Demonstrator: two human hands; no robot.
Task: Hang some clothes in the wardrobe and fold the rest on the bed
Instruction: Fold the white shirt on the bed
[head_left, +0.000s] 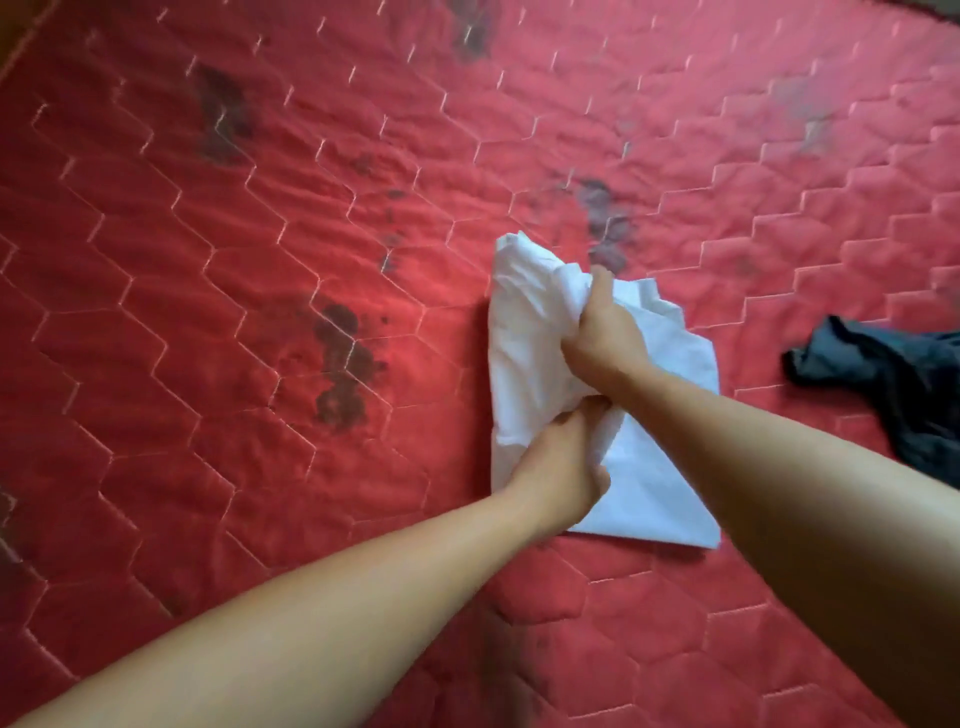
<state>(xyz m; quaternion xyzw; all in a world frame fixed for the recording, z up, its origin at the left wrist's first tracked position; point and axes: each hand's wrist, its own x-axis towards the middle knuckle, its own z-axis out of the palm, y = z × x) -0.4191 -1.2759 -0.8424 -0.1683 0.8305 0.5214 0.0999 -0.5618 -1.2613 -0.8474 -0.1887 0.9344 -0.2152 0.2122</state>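
On the red quilted bed (208, 260), well in from its far edge, lies a half-folded white cotton garment (524, 332). To fold it well, I would draw the bunched middle flat and square the edges before turning it over. The left hand (561, 462) has its fingers curled tight into the near fold. The right hand (608, 332) likewise clutches the gathered cloth. A crumpled dark blue-grey garment (893, 379) waits further right.

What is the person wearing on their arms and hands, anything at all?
Nothing that shows. The left hand and right hand are bare, with no gloves, rings or watch visible. Both forearms are uncovered to the picture's edge, so no sleeve appears.
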